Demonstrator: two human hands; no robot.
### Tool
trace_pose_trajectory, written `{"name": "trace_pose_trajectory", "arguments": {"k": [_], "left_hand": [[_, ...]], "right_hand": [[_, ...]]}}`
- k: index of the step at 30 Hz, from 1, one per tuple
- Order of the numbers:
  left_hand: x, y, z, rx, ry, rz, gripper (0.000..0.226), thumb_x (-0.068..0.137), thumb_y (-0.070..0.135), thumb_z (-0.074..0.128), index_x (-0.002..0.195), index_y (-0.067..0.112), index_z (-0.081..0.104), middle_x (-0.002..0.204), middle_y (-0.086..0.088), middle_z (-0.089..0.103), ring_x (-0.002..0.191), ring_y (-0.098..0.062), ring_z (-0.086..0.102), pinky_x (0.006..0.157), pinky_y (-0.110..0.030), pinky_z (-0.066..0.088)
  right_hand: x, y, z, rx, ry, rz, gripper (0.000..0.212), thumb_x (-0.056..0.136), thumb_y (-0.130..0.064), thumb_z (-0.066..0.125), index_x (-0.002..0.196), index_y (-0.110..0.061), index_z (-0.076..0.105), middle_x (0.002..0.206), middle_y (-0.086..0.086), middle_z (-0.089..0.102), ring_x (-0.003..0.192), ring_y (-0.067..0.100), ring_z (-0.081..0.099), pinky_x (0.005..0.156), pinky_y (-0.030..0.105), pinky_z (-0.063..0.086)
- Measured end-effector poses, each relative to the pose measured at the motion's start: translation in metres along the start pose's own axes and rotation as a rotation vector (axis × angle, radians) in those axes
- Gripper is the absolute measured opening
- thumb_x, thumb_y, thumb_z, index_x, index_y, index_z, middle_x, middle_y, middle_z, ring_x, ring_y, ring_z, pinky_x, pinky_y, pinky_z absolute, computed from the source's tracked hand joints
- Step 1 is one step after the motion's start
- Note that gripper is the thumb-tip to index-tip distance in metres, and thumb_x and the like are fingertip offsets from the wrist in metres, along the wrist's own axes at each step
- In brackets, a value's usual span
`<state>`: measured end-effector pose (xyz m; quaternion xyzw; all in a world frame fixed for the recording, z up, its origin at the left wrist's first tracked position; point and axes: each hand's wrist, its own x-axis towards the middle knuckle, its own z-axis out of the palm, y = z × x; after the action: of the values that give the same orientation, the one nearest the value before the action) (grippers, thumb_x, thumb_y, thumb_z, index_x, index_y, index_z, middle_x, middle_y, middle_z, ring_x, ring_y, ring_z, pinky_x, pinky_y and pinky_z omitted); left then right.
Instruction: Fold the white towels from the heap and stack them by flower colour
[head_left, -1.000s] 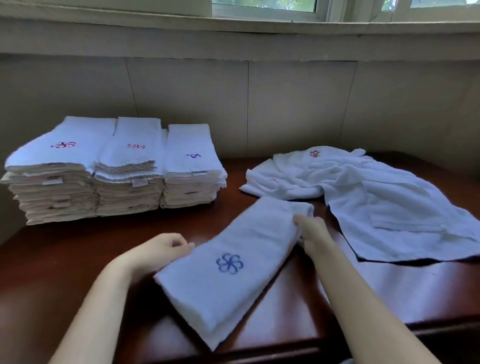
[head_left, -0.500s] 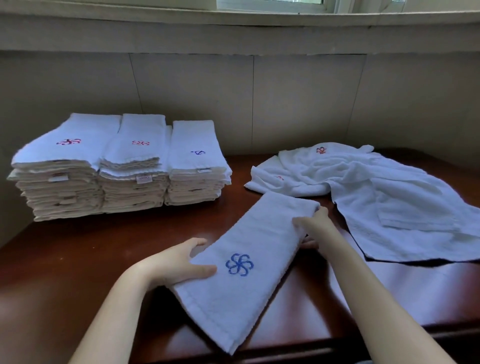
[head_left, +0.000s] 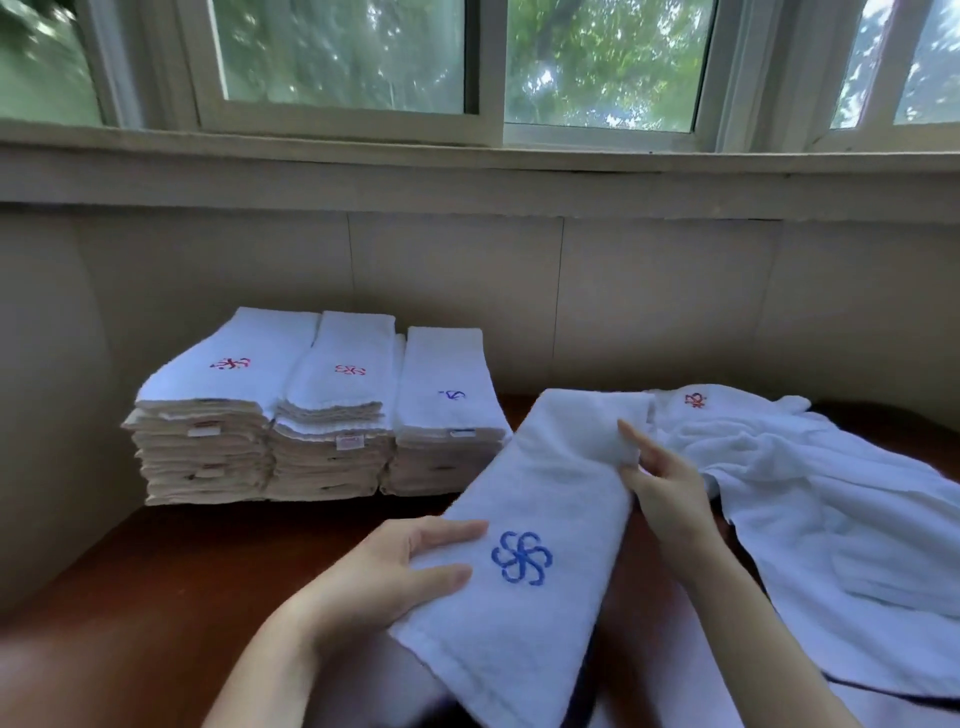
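- My left hand (head_left: 400, 571) grips the near left edge of the folded towel (head_left: 540, 519) — thumb and forefinger lie on top beside its blue flower (head_left: 521, 557), the other fingers tucked beneath.
- My right hand (head_left: 662, 486) pinches the towel's far right edge, forefinger on top, thumb under the cloth.
- The towel hangs between both hands, slanting from near me toward the stacks, above the dark wooden table (head_left: 156, 571).
- Three stacks stand side by side against the wall: two topped with red flowers (head_left: 231, 364), one at the right with a blue mark (head_left: 451, 396).
- The loose heap (head_left: 805, 493) lies spread at the right, a red flower (head_left: 695, 399) showing at its far end.
- Windows (head_left: 337, 52) above show green trees.
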<state>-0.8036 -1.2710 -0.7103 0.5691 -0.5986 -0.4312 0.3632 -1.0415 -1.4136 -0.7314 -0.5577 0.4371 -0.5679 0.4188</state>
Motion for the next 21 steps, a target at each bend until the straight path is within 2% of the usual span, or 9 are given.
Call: {"name": "trace_pose_trajectory", "arguments": {"k": [2, 4, 8, 10, 12, 14, 16, 19, 21], "left_hand": [[0.009, 0.019, -0.016, -0.061, 0.103, 0.115, 0.037, 0.089, 0.01, 0.064, 0.12, 0.03, 0.063, 0.108, 0.027, 0.066, 0.098, 0.015, 0.059, 0.078, -0.002, 0.045], [0.03, 0.039, -0.037, -0.092, 0.2, 0.196, 0.034, 0.089, 0.015, 0.065, 0.117, 0.034, 0.062, 0.102, 0.037, 0.063, 0.094, 0.022, 0.056, 0.071, 0.003, 0.041], [0.113, 0.059, -0.086, -0.076, 0.412, 0.193, 0.032, 0.093, 0.018, 0.06, 0.121, 0.032, 0.058, 0.119, 0.018, 0.058, 0.093, 0.011, 0.059, 0.068, -0.002, 0.045], [0.159, 0.049, -0.104, 0.075, 0.464, 0.057, 0.039, 0.095, 0.02, 0.056, 0.133, 0.021, 0.051, 0.133, 0.005, 0.052, 0.111, -0.008, 0.058, 0.087, -0.016, 0.048], [0.188, 0.029, -0.114, 0.326, 0.462, -0.114, 0.045, 0.096, 0.02, 0.052, 0.14, 0.016, 0.043, 0.143, -0.003, 0.046, 0.125, -0.02, 0.05, 0.103, -0.026, 0.04], [0.203, 0.008, -0.115, 0.511, 0.503, -0.201, 0.044, 0.097, 0.025, 0.048, 0.14, 0.019, 0.042, 0.144, -0.003, 0.046, 0.129, -0.019, 0.046, 0.102, -0.023, 0.038], [0.208, -0.005, -0.112, 0.602, 0.585, -0.176, 0.04, 0.098, 0.028, 0.043, 0.138, 0.022, 0.045, 0.139, -0.002, 0.05, 0.126, -0.021, 0.048, 0.098, -0.025, 0.037], [0.208, -0.006, -0.105, 0.709, 0.722, -0.083, 0.033, 0.1, 0.023, 0.04, 0.131, 0.021, 0.05, 0.12, -0.004, 0.052, 0.11, -0.025, 0.054, 0.086, -0.03, 0.041], [0.207, -0.003, -0.102, 0.728, 0.758, -0.027, 0.027, 0.101, 0.019, 0.039, 0.123, 0.016, 0.054, 0.105, -0.002, 0.048, 0.096, -0.024, 0.056, 0.076, -0.028, 0.04]], "right_hand": [[0.035, -0.036, 0.015, 0.075, -0.023, -0.047, 0.056, 0.086, 0.012, 0.048, 0.126, -0.026, 0.06, 0.065, -0.013, 0.055, 0.052, 0.001, 0.045, 0.05, 0.012, 0.044], [0.086, -0.071, 0.045, 0.14, -0.077, -0.099, 0.057, 0.085, 0.015, 0.046, 0.127, -0.021, 0.06, 0.088, -0.003, 0.065, 0.07, 0.007, 0.059, 0.061, 0.017, 0.053], [0.199, -0.102, 0.134, 0.035, -0.139, -0.126, 0.047, 0.09, 0.003, 0.051, 0.133, -0.016, 0.053, 0.114, 0.011, 0.063, 0.089, 0.023, 0.065, 0.066, 0.031, 0.057], [0.236, -0.079, 0.17, -0.049, -0.26, 0.056, 0.055, 0.09, -0.006, 0.057, 0.142, -0.012, 0.04, 0.127, 0.015, 0.056, 0.098, 0.029, 0.062, 0.066, 0.036, 0.055], [0.243, -0.033, 0.197, -0.178, -0.428, 0.336, 0.058, 0.093, -0.014, 0.058, 0.144, -0.007, 0.032, 0.114, 0.014, 0.058, 0.083, 0.026, 0.062, 0.054, 0.03, 0.05], [0.243, 0.007, 0.214, -0.283, -0.469, 0.433, 0.049, 0.091, -0.018, 0.063, 0.133, 0.002, 0.045, 0.088, 0.009, 0.065, 0.065, 0.021, 0.062, 0.051, 0.026, 0.046], [0.252, 0.03, 0.223, -0.291, -0.346, 0.346, 0.048, 0.088, -0.015, 0.066, 0.128, 0.004, 0.047, 0.092, 0.008, 0.063, 0.072, 0.019, 0.062, 0.058, 0.025, 0.046], [0.259, 0.038, 0.224, -0.258, -0.27, 0.254, 0.05, 0.087, -0.011, 0.063, 0.132, -0.007, 0.044, 0.093, 0.001, 0.052, 0.073, 0.011, 0.055, 0.052, 0.023, 0.04], [0.259, 0.041, 0.222, -0.225, -0.158, 0.201, 0.041, 0.085, -0.006, 0.058, 0.124, -0.013, 0.047, 0.089, -0.003, 0.05, 0.071, 0.008, 0.051, 0.051, 0.023, 0.037]]}}
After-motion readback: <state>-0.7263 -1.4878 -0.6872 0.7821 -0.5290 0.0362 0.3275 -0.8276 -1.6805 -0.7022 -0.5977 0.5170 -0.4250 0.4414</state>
